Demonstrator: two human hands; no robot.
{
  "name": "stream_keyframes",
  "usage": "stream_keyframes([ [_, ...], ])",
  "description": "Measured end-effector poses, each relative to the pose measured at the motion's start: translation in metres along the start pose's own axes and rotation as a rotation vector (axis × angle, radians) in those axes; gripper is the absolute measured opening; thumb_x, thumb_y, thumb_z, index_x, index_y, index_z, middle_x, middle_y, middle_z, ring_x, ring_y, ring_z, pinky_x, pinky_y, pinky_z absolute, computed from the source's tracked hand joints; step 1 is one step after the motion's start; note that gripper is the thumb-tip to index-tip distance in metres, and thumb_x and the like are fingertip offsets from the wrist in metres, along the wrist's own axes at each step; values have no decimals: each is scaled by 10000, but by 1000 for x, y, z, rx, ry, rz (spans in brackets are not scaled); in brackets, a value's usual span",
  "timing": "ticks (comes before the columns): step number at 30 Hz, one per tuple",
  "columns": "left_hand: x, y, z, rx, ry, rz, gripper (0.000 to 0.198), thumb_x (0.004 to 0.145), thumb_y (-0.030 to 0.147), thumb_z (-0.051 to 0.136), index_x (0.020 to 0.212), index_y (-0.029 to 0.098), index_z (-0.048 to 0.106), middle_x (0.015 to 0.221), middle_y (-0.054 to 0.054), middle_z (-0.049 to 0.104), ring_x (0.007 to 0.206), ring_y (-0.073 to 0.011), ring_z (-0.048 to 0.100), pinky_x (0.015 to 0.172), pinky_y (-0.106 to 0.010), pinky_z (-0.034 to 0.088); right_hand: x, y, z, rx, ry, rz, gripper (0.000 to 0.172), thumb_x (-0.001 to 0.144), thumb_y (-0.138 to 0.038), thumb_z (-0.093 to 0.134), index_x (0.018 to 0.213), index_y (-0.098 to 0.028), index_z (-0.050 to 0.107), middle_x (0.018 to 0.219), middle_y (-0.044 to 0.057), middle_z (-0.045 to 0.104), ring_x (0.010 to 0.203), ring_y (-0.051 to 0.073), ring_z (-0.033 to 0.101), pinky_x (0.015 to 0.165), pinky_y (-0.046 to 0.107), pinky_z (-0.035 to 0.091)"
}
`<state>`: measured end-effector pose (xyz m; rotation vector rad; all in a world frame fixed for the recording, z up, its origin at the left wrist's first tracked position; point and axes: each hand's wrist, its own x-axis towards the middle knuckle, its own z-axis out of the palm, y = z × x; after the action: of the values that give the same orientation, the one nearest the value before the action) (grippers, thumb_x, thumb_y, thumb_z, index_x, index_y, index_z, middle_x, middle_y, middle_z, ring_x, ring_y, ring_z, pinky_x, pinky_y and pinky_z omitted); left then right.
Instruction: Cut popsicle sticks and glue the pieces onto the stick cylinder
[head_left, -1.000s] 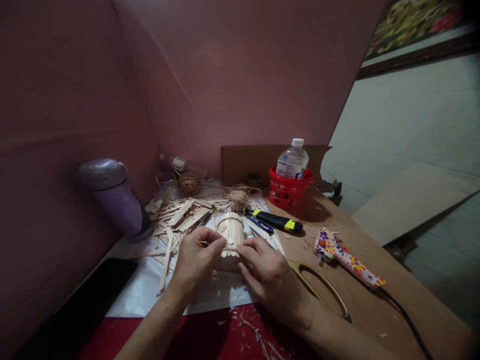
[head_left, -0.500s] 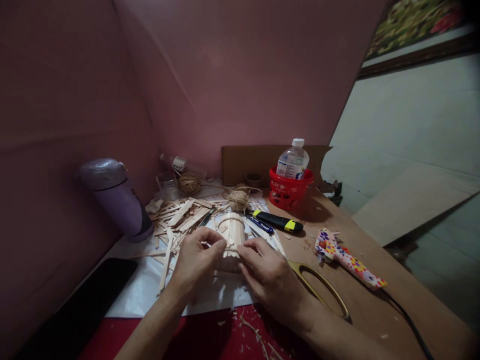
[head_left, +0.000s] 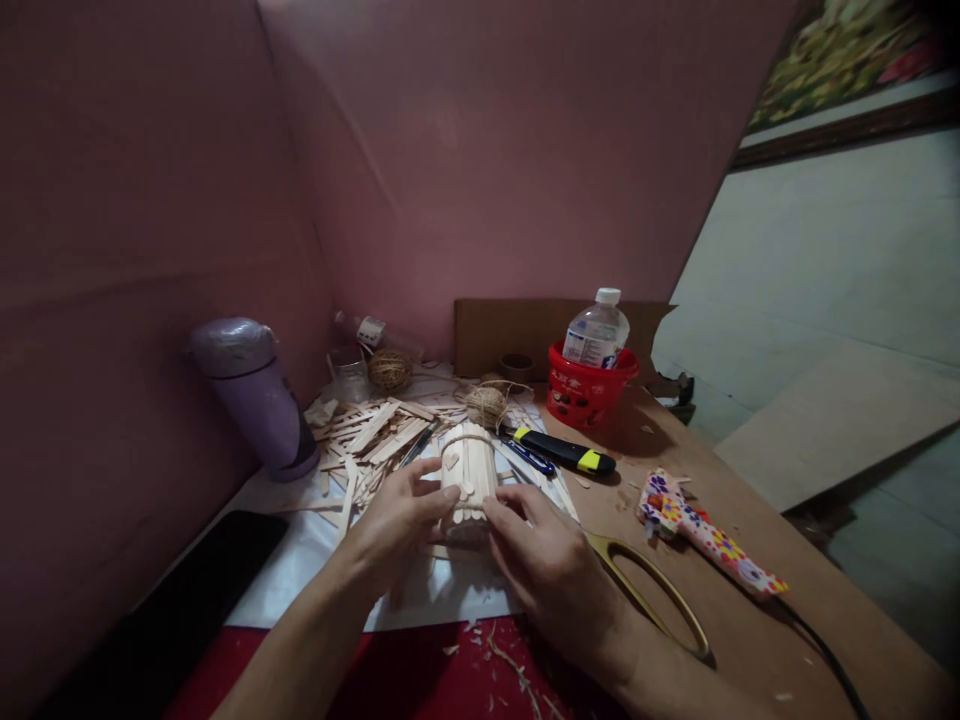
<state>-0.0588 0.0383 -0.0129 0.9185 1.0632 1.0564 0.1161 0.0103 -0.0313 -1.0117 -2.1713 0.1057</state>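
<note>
A cylinder of pale craft sticks (head_left: 476, 468) lies between my hands, its rounded stick ends toward me. Twine runs around its far end, and small wooden pieces, one heart-shaped, sit on its top. On its left side, my left hand (head_left: 401, 520) grips it with thumb and fingers. My right hand (head_left: 544, 545) holds the near right edge, fingertips bent against the sticks. Just beyond the cylinder rests a ball of twine (head_left: 486, 404). Loose craft sticks (head_left: 375, 435) are piled to the left. The underside of the cylinder is hidden.
Right of the cylinder lie a black-yellow utility knife (head_left: 566, 452), gold-handled scissors (head_left: 660, 590) and a flowered glue gun (head_left: 709, 535) with a cord. A red bucket (head_left: 589, 392) holds a bottle. At left are a purple flask (head_left: 259, 405) and a dark phone-like slab (head_left: 202, 590).
My left thumb and fingers have spread from a pinch at the cylinder's near end to its left side, uncovering more of its top. The camera view has shifted slightly.
</note>
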Motion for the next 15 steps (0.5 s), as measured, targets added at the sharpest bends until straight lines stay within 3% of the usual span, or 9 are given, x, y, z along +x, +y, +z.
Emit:
stream_keyframes([
  [4,-5,8,6,-122,30,97,709,567,210,797,1206,122,503,988,-128,643,786,-205,637,618,-278,472,-3,4,0,2,124,-56,344,860,-46,432,1170,-141,549,1081,154,521,1021,256,520,848,423,498],
  [9,-8,15,12,-176,-58,127,703,567,227,795,1207,102,532,909,-147,697,823,-249,663,740,-325,491,-7,7,0,9,183,-69,427,841,4,434,1221,-175,508,1143,150,485,1079,248,494,889,422,484],
  [15,-6,11,15,-210,-66,179,731,546,246,800,1214,156,518,1059,-166,651,862,-289,657,667,-331,522,-4,2,-1,145,222,-41,379,857,-31,450,1179,-215,527,1144,115,498,1086,221,499,909,402,469],
])
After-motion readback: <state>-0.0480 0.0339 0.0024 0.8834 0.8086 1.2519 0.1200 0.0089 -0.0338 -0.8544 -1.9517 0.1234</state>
